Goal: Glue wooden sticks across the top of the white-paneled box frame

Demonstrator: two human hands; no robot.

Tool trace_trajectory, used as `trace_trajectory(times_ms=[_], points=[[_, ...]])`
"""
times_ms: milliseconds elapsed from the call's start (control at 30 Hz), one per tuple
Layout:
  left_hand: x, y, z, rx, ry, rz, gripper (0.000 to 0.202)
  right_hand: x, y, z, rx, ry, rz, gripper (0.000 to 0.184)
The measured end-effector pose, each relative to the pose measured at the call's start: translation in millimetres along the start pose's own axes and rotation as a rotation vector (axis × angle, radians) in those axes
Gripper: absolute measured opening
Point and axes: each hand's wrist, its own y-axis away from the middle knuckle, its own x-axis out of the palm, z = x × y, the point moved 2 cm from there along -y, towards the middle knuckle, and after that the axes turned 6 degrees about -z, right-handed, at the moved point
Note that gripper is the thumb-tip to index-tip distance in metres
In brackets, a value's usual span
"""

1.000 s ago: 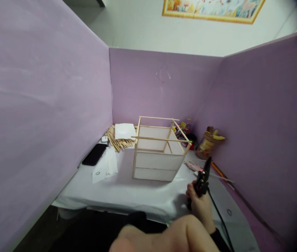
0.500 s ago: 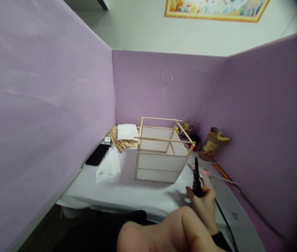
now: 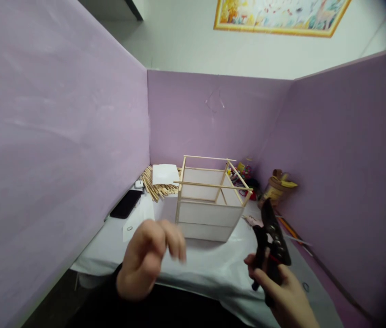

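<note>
My right hand [image 3: 281, 287] grips black pruning shears [image 3: 272, 237] by the handles, their jaw end pointing up, right of the frame. My left hand [image 3: 152, 255] hangs in the air in front of the frame's left side. Its fingers are loosely bent and a little blurred, and nothing shows in them. Between and beyond the hands stands a box-like frame of thin wooden sticks [image 3: 213, 186], with white panels [image 3: 210, 214] on its sides and an uncovered top. Neither hand touches it.
Behind the frame's left side lies a pile of sticks [image 3: 152, 187] under a white sheet [image 3: 165, 174]. A black phone [image 3: 126, 204] and paper [image 3: 141, 214] lie left. A pot-like holder [image 3: 275, 189] and a pink glue gun [image 3: 252, 221] are right. Purple partitions [image 3: 213, 118] enclose the table.
My left hand has moved from the near foreground leftward and away from me. My right hand has come closer and turned the shears, so their broad side shows.
</note>
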Motion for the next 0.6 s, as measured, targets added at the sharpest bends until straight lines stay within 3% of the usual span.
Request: trace_trajectory(times_ms=[67,100,200,267,333,467,600], points=[[-27.0,2.2,39.3,0.033,-0.450,-0.237,0.019,4.8,12.6,11.4,0.013,-0.085,0.107,0.047],[-39.1,6.5,60.9,-0.029,-0.635,-0.304,0.013,8.3,19.4,18.1,0.017,-0.131,0.175,0.045],[-61.0,24.2,117.3,-0.241,-0.850,-0.235,0.018,20.0,36.4,35.0,0.080,-0.225,0.337,0.045],[-65.1,34.7,138.3,-0.299,-0.886,-0.164,0.020,27.7,42.6,41.0,0.121,-0.227,0.428,0.049],[-64.2,41.7,145.8,-0.310,-0.896,-0.139,0.018,35.4,45.6,43.7,0.125,-0.196,0.519,0.049],[-53.8,48.0,140.2,-0.311,-0.897,-0.127,0.018,52.7,51.1,48.1,0.155,-0.190,0.678,0.050],[-31.4,52.9,130.5,-0.323,-0.855,0.017,0.016,64.0,61.1,59.8,0.219,-0.130,0.762,0.065]])
